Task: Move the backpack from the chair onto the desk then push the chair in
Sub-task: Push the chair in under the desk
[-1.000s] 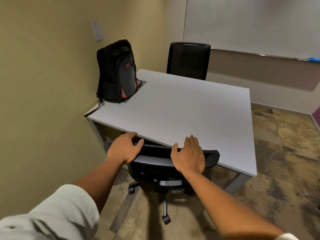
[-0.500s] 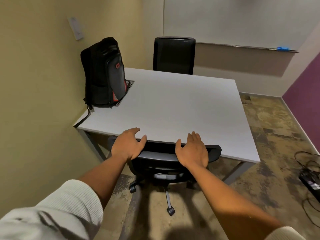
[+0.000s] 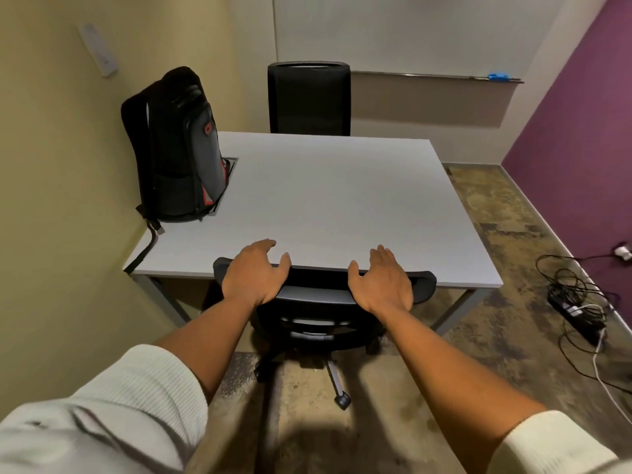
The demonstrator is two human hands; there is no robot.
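Head view: chair [image 3: 325,302] being pushed under the tabletop [image 3: 325,200].
Left hand [image 3: 254,273] and right hand [image 3: 381,280] are being laid flat, unclenched, on the backrest top; backpack [image 3: 178,148] is standing upright at the tabletop's far-left corner. Even pressure from both palms is being advised, keeping the casters tracking straight.

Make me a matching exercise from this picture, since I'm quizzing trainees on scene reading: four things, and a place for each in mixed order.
Things:
1. backpack
2. near chair
3. far chair
4. power strip

Places:
A. behind the desk's far edge
B. on the floor by the purple wall
C. upright on the desk's left side
D. under both hands, at the desk's near edge

Pairs: 1-C, 2-D, 3-A, 4-B
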